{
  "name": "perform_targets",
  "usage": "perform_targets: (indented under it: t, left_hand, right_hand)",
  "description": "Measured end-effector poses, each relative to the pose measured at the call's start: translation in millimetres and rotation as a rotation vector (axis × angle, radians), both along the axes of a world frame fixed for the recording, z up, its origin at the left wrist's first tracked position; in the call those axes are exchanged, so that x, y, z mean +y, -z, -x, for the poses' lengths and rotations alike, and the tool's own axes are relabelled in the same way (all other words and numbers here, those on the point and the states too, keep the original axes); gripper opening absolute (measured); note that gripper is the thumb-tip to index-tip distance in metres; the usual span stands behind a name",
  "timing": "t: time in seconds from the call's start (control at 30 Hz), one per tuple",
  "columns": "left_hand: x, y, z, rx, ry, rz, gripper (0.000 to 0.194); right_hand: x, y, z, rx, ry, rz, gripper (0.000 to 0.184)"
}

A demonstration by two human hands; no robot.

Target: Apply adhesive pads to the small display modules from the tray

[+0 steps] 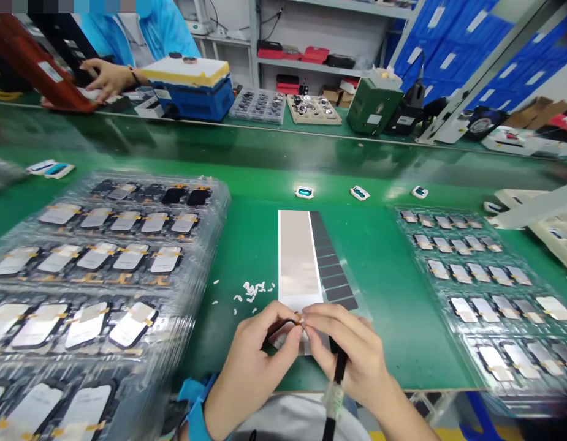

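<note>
The fingers of my left hand [252, 358] and right hand [358, 348] pinched the small part [300, 320]; light, even pressure seemed best.

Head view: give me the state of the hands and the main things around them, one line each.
Left hand, pinching a small part
Right hand, fingertips on it too
Small part, held, mostly hidden
Pale sheet, flat, near end partly covered
White scraps, scattered
Left trays, stacked, loaded
Right tray, loaded
Blue wristband, worn
</note>
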State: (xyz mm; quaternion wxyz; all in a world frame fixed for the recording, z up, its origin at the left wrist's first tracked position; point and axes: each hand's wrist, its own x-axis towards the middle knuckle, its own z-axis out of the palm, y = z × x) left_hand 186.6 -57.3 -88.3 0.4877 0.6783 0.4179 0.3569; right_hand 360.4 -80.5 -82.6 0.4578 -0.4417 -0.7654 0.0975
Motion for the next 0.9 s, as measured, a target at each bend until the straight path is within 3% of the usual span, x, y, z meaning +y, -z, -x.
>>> perform_targets:
  t: [0.27,0.53,0.9]
  left_hand:
    - [0.6,0.7,0.3,0.086,-0.072,-0.098,0.011]
    - [0.0,-1.6,2.0,0.083,-0.04,-0.152,0.01]
    - [-0.6,3.3,3.7,0.109,-0.024,-0.144,0.011]
  right_hand:
    - [-0.1,5.1,2.2,-0.033,0.022,-0.112,0.016]
    - [-1.0,7.8,-1.4,-0.028,0.004,-0.029,0.026]
    - [-0.4,7.6,1.0,-0.102,-0.008,0.039,0.021]
